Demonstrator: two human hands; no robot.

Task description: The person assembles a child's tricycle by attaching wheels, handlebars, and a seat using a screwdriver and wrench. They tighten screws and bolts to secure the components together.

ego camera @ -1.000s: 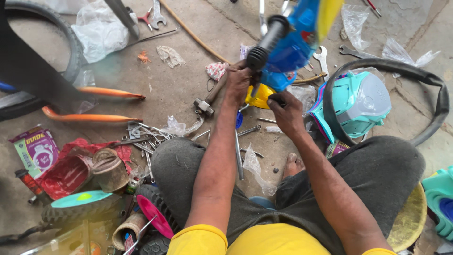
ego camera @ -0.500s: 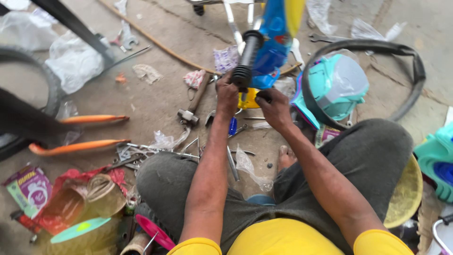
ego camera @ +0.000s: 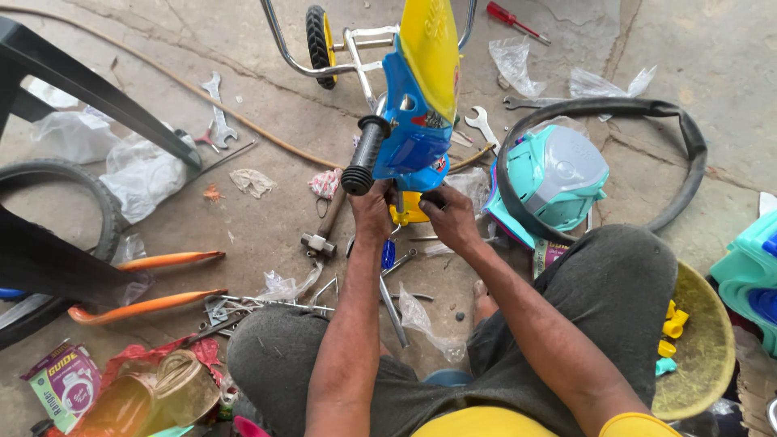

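Shift since earlier: both hands stayed at the stem base; the view tipped up, so more of the trike's chrome frame showed.
Left hand (ego camera: 371,212): fingers closed round the stem, directly under the black handlebar grip (ego camera: 363,155).
Toy tricycle front (ego camera: 421,121): blue-and-yellow body, long axis running up and away from both hands.
Yellow part (ego camera: 407,212): between the two hands, touching both.
Right hand (ego camera: 447,218): fingers pinched shut on yellow part's right side.
Nearer hand: both about equally near.
Teal seat (ego camera: 558,174): right of the hands, apart.

Both hands, L hand (ego camera: 371,212) & R hand (ego camera: 447,217), grip blue toy trike front (ego camera: 414,137); hammer (ego camera: 322,235) nearby.
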